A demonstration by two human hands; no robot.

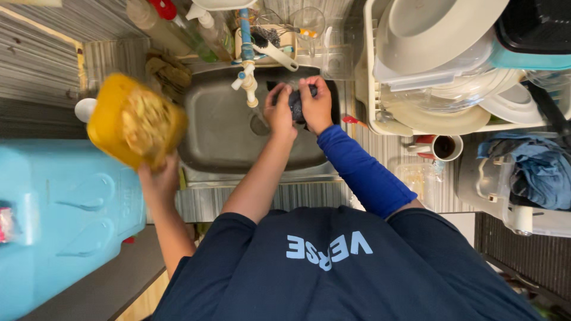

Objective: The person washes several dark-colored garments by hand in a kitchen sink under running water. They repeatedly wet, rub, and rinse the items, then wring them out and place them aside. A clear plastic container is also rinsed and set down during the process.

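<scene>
Head view: left hand (278,112) and right hand (317,104) are both pinched on the dark scrubber (296,104) between them. It sits over the sink (226,134), just right of the tap (247,80). A third hand (159,178), far left, holds a yellow tub (134,122) well apart.

Left hand (278,113) and right hand (318,107) gripping dark scrubber (296,104) over steel sink (220,128); another hand (157,181) holding yellow tub (134,122)

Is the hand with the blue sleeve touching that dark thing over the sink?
Touching. The head view shows the right hand with fingers curled onto the dark pad, and the left hand gripping its other side.
</scene>
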